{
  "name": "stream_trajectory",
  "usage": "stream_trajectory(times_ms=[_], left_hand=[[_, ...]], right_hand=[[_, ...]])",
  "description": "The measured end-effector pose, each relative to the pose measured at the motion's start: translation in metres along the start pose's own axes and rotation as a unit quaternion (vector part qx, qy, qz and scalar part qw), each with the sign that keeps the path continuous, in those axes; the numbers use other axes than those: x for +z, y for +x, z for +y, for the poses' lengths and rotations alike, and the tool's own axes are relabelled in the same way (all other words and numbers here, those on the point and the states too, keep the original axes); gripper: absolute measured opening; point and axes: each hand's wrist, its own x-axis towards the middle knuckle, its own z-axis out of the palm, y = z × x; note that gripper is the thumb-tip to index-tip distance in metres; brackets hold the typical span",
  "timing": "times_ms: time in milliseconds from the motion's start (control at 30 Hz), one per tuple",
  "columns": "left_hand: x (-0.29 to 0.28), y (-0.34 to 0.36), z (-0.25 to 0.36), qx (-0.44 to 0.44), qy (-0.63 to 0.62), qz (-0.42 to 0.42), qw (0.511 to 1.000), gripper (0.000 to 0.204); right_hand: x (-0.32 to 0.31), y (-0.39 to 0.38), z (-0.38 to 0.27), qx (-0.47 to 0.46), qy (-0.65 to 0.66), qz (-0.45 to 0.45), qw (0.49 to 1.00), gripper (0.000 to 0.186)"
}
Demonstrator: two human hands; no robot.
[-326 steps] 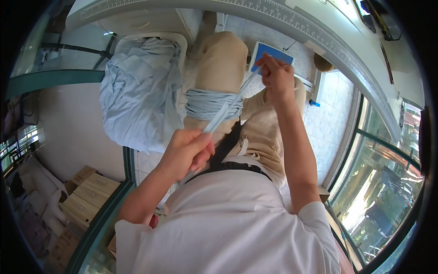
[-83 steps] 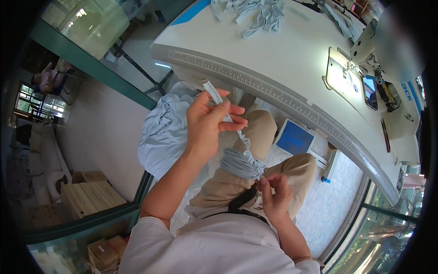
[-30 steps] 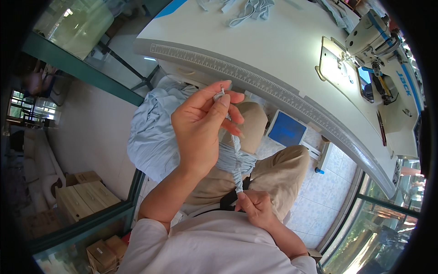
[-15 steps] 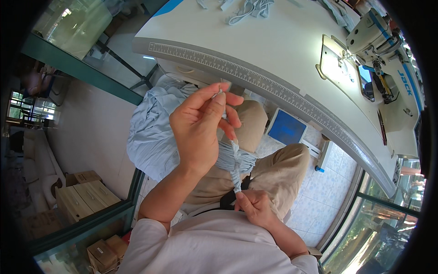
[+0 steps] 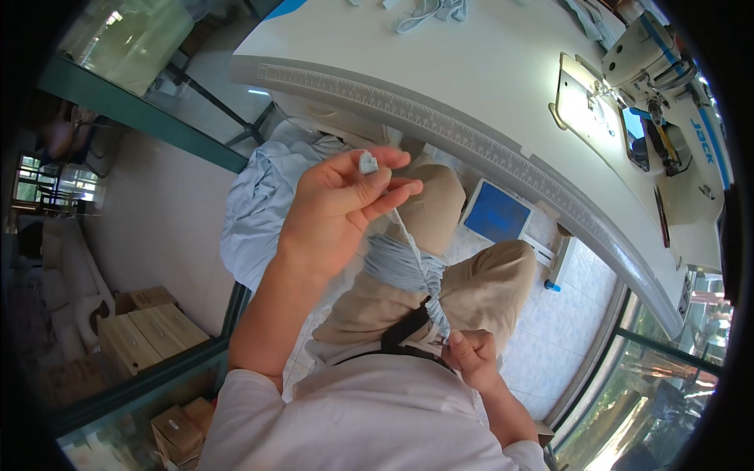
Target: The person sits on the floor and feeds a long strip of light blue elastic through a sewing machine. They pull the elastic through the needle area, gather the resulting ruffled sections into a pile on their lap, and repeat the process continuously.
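A narrow light blue fabric strip (image 5: 434, 294) stretches from hand to hand above my lap, bunched and crinkled in its lower half and thinner toward the top. My left hand (image 5: 334, 192), raised below the table edge, is closed on the upper end, with a small pale tip of cloth showing between thumb and forefinger. Low and to the right, by my waist, my right hand (image 5: 473, 357) pinches the lower, gathered end. Behind the strip, a bundle of light blue fabric strips (image 5: 393, 263) lies across my thigh.
A sewing machine (image 5: 675, 118) with its lamp lit stands at the table's right. A printed ruler (image 5: 393, 114) runs along the front edge. More fabric strips (image 5: 432, 14) lie farther back. Light blue cloth (image 5: 255, 208) is heaped left of my knee; a blue pedal (image 5: 497, 213) sits below the table.
My right hand has moved right and slightly down, and the strip slants more, with a longer stretch showing. My left hand has turned and shifted slightly, exposing the cloth tip.
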Motion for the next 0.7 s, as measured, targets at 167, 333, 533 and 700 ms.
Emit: stream_trajectory(times_ms=[167,333,533,700], left_hand=[[-0.012,0.002,0.004,-0.067,-0.007,-0.067,0.995,0.014],[-0.025,0.004,0.022,-0.092,0.121,-0.155,0.976,0.010],[-0.036,0.011,-0.001,0.039,0.141,-0.056,0.988,0.010],[-0.048,0.032,-0.011,0.115,0.093,0.164,0.975,0.018]], right_hand=[[-0.008,-0.007,-0.001,0.019,0.050,-0.019,0.998,0.057],[-0.032,-0.012,0.011,0.103,0.370,-0.122,0.915,0.053],[-0.015,-0.007,-0.006,-0.130,-0.133,0.035,0.982,0.047],[-0.006,-0.006,-0.006,-0.187,-0.251,0.061,0.948,0.045]])
